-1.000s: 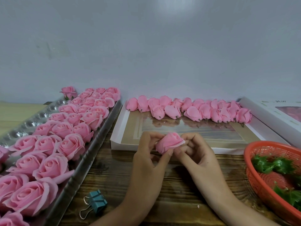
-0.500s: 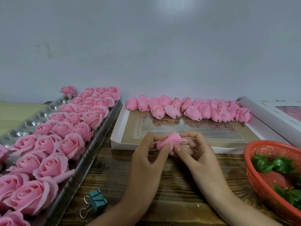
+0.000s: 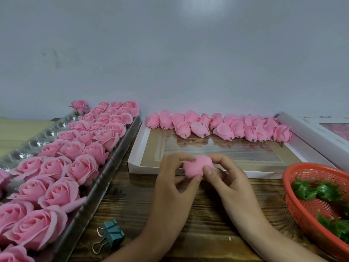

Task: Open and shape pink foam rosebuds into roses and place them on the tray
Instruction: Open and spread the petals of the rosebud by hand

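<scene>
- The pink foam rosebud (image 3: 196, 166) is held between both grips, just above the dark wooden bench (image 3: 198, 224) and in front of the near edge of a shallow white cardboard box (image 3: 143, 148).
- The left grip (image 3: 173, 178) is clenched on the bud's left side, forefinger curled over the top and thumb pressed in from below.
- The right grip (image 3: 226, 178) grasps the same bud from the right, thumb on its near face and forefinger arched over the top. Its other fingers are folded beneath.
- Beyond both grips, a row of closed pink foam buds (image 3: 222, 127) lies along the far side of that box, over its glossy clear panel. Short dark stubs show at their bases.
- Left of the left grip, a long silvery plastic tray (image 3: 105, 188) runs from the near edge towards the wall. Opened pink foam roses (image 3: 56, 191) fill it in close rows, and shiny moulded cups show along its far-left side.
- Near the left forearm, a teal binder clip (image 3: 113, 232) lies on the bench, just beside the tray's rim.
- Right of the right grip, an orange plastic mesh basket (image 3: 294, 205) holds green artificial leaf pieces (image 3: 317, 190).
- Beyond the basket, a second white box with a window (image 3: 309, 133) lies at an angle.
- A plain grey wall (image 3: 170, 53) stands behind everything.
</scene>
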